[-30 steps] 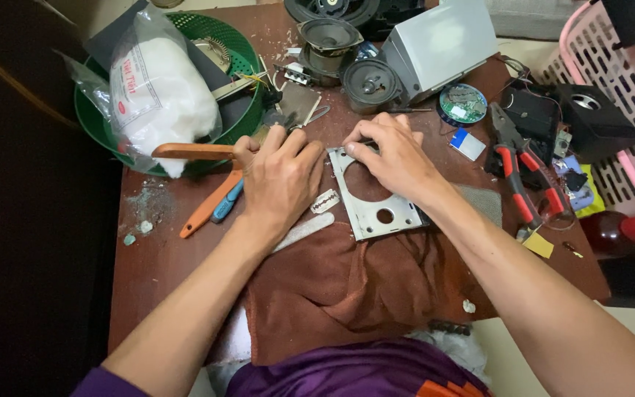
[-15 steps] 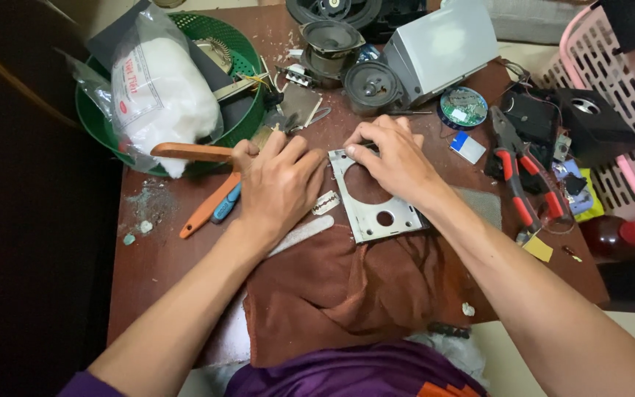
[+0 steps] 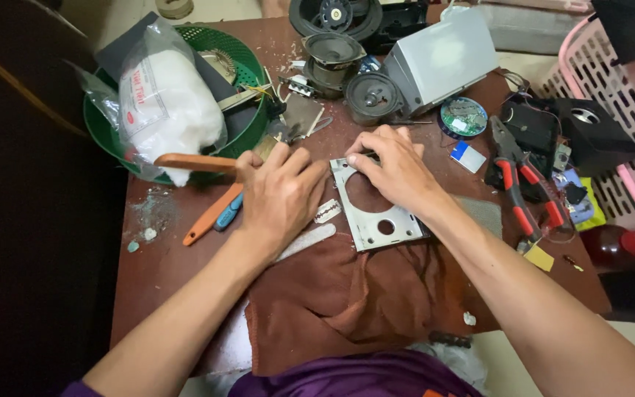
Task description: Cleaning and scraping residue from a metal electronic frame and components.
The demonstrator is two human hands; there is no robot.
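While hands (image 3: 398, 173) cover plate (image 3: 376, 209), clutter crowds.

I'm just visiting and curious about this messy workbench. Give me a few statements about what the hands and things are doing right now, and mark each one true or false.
1. The right hand rests on a metal plate with holes in it. True.
2. The left hand holds the red-handled pliers. False: the pliers lie untouched on the table, to the right of both hands; the left hand is at a wooden-handled tool.
3. The green basket holds a clear bag of white stuffing. True.
4. The brown cloth covers the whole metal plate. False: the plate lies on the cloth's upper edge, in plain sight.
5. A razor blade lies between the two hands. True.
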